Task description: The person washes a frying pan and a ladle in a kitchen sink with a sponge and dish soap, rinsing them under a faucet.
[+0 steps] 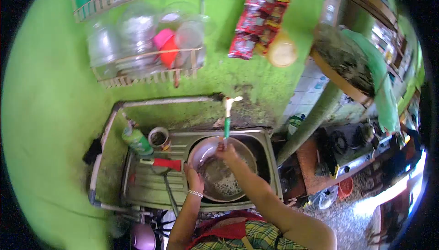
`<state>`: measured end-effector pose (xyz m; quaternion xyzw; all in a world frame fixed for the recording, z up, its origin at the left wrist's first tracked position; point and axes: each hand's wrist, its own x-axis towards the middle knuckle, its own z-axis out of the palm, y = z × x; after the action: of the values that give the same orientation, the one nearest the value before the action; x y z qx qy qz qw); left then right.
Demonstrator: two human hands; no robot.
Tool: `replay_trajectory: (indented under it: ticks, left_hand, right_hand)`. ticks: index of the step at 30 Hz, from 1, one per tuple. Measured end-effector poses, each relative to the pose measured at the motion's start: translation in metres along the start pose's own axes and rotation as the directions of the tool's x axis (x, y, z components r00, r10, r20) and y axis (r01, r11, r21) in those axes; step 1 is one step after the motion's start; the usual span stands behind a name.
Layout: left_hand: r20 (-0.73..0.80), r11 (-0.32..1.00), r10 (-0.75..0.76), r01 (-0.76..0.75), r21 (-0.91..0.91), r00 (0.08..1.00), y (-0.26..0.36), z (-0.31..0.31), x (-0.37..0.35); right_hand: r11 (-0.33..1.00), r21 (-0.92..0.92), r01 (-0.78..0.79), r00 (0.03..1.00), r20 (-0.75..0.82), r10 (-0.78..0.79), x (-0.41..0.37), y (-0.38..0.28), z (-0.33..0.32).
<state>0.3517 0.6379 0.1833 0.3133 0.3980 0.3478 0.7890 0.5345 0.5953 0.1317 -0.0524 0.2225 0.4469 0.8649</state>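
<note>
A wide metal bowl (250, 156) sits in the sink basin, with murky water and some foam inside. My left hand (194, 180), a beaded bracelet at its wrist, grips the bowl's left rim. Over the far part of the bowl, the fingers of my right hand (225, 151) close around the lower end of a green hose (227, 127). That hose hangs from a white tap (229, 105) on the wall. Beside my left hand, a red-and-white handled utensil (167, 163) lies on the ribbed drainboard (144, 183). Whether water flows from the hose is hidden by my fingers.
Left of the bowl stand a green bottle (137, 141) and a small tub (159, 139). Dish racks (148, 64) and red sachet strips (260, 16) hang above. A slanted pillar (315, 117) and a stove (354, 147) are to the right.
</note>
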Motion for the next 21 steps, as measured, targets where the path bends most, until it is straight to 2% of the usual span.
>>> replay_trajectory:
  ticks: [2,4,5,6,8,9,10,12,13,14,15,16,17,18,20,21]
  left_hand:
    - [0.132,1.0,-0.021,0.017,0.026,0.991,0.002,0.032,-0.011]
    - [0.08,0.941,-0.325,0.313,0.127,0.942,-0.005,0.047,-0.006]
    - [0.06,0.912,-0.403,0.396,0.106,0.913,-0.021,0.054,0.012]
    - [0.088,0.907,-0.41,0.397,0.14,0.908,-0.03,0.059,0.026]
    - [0.322,0.803,-0.537,0.589,-0.086,0.78,-0.036,0.075,0.051]
    - [0.515,0.771,-0.531,0.635,-0.035,0.673,-0.028,0.084,0.049]
    - [0.53,0.771,-0.539,0.637,-0.002,0.655,-0.026,0.095,0.048]
    - [0.582,0.84,-0.424,0.541,-0.034,0.695,-0.026,0.109,0.051]
    - [0.911,0.83,-0.21,0.558,-0.027,0.356,-0.035,0.116,0.067]
    - [0.914,0.83,-0.218,0.557,-0.009,0.341,-0.047,0.112,0.074]
    - [0.756,0.824,-0.348,0.566,-0.034,0.553,-0.053,0.114,0.065]
    - [0.525,0.823,-0.453,0.565,-0.065,0.721,-0.058,0.107,0.06]
    - [0.509,0.823,-0.448,0.562,-0.088,0.735,-0.094,0.087,0.093]
    - [0.502,0.822,-0.454,0.563,-0.082,0.736,-0.088,0.09,0.078]
    - [0.605,0.778,-0.467,0.625,-0.066,0.645,-0.059,0.109,0.007]
    - [0.663,0.769,-0.395,0.624,-0.142,0.637,-0.057,0.108,-0.009]
  right_hand:
    - [0.957,-0.216,0.192,0.98,-0.001,-0.197,0.012,0.011,0.002]
    - [0.97,-0.107,0.22,0.929,0.326,-0.175,0.127,-0.019,-0.087]
    - [0.891,-0.278,0.36,0.933,0.134,-0.335,0.074,0.01,-0.038]
    - [0.863,-0.33,0.382,0.922,0.071,-0.381,0.055,0.018,-0.026]
    - [0.845,-0.36,0.396,0.911,0.035,-0.412,0.035,0.022,-0.017]
    - [0.841,-0.368,0.396,0.908,0.023,-0.418,0.028,0.022,-0.015]
    - [0.839,-0.373,0.396,0.907,0.018,-0.42,0.022,0.02,-0.014]
    - [0.84,-0.373,0.394,0.907,0.012,-0.421,0.016,0.019,-0.011]
    - [0.842,-0.37,0.394,0.907,0.01,-0.42,0.013,0.017,-0.009]
    - [0.842,-0.368,0.395,0.906,0.008,-0.422,0.013,0.014,-0.006]
    - [0.845,-0.361,0.396,0.907,0.007,-0.422,0.01,0.012,0.0]
    - [0.849,-0.347,0.398,0.907,0.009,-0.422,0.007,0.01,0.005]
    - [0.855,-0.336,0.396,0.908,0.004,-0.419,0.006,0.009,0.006]
    - [0.858,-0.329,0.393,0.909,-0.001,-0.417,0.004,0.009,0.006]
    - [0.865,-0.314,0.392,0.911,-0.001,-0.413,0.006,0.009,0.009]
    - [0.868,-0.307,0.391,0.912,0.0,-0.411,0.006,0.011,0.01]
